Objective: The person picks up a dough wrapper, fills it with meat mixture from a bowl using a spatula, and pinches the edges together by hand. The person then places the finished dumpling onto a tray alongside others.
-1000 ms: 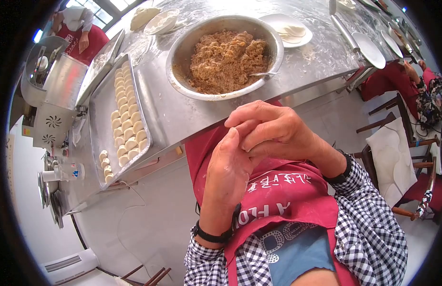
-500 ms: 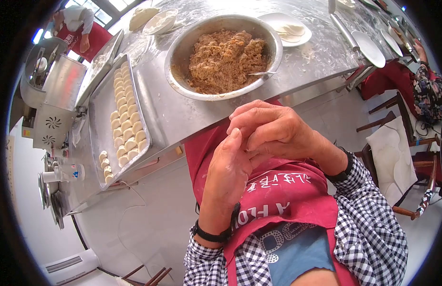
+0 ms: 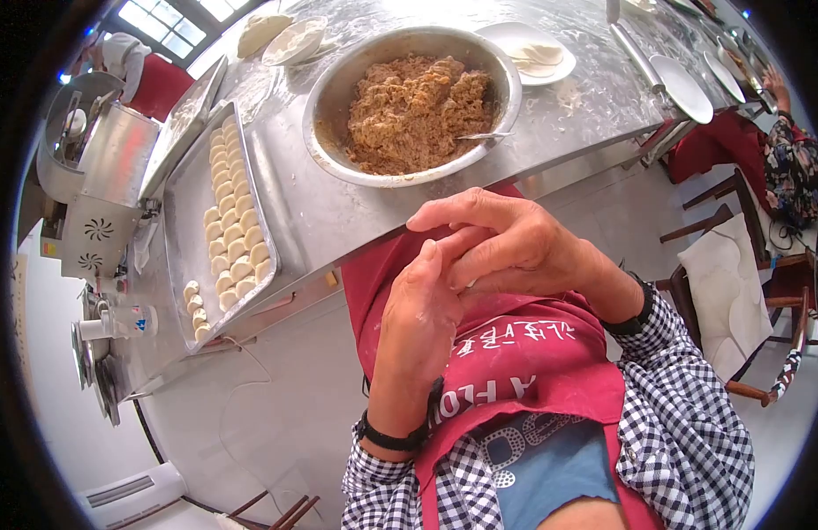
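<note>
My left hand and my right hand meet in front of the red apron, just below the table edge. The left fingers curl up behind the right ones, thumb raised. My right hand reaches over them with its index finger stretched out and the other fingers bent in. Whatever lies between the hands, if anything, is hidden. Nearest to them is a metal bowl of brown minced filling, with a utensil handle leaning on its rim. Past the bowl, a white plate bears pale round dough wrappers.
On the left, a metal tray holds rows of pale dumplings. Behind it are a steel machine and a person in a red apron. A floury bowl stands at the back; white plates, chairs and another person's sleeve are at right.
My right index finger has lifted and straightened away from the left thumb. The hands stay together in the same place. The person at the back left has shifted further left.
</note>
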Tool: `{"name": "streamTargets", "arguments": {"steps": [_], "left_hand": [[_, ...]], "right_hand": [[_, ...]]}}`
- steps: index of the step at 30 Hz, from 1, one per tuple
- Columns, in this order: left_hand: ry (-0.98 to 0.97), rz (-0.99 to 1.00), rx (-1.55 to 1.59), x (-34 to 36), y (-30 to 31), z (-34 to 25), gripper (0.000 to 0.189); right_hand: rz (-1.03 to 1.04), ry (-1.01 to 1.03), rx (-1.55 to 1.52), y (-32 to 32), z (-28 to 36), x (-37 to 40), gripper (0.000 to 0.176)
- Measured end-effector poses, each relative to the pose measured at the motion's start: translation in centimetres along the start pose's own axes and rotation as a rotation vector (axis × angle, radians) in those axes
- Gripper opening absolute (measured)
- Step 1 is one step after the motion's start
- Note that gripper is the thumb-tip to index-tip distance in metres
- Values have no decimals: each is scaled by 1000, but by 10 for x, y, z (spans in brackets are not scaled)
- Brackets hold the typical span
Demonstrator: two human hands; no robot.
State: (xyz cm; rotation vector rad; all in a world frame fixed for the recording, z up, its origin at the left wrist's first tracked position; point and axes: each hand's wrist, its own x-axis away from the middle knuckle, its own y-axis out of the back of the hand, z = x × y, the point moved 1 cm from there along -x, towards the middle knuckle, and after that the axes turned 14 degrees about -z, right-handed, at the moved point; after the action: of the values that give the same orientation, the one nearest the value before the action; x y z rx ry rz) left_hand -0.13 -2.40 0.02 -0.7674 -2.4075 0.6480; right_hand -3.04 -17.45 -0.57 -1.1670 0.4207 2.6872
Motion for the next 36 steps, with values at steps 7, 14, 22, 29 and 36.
{"name": "streamTargets", "arguments": {"steps": [7,14,22,29,36], "left_hand": [[-30,-16,12,0,-2,0,50],[-36,25,13,0,-1,0,49],[-93,-16,-31,5,-1,-1,51],[-82,-10,-48,5,-1,-1,51],[-96,-7,-52,4,-1,0,52]], "right_hand": [[31,138,28,1,-6,2,16],[24,219,46,3,-6,1,14],[-86,-56,-36,3,2,4,19],[-64,-27,-12,4,2,4,13],[-72,120,53,3,-1,0,13]]}}
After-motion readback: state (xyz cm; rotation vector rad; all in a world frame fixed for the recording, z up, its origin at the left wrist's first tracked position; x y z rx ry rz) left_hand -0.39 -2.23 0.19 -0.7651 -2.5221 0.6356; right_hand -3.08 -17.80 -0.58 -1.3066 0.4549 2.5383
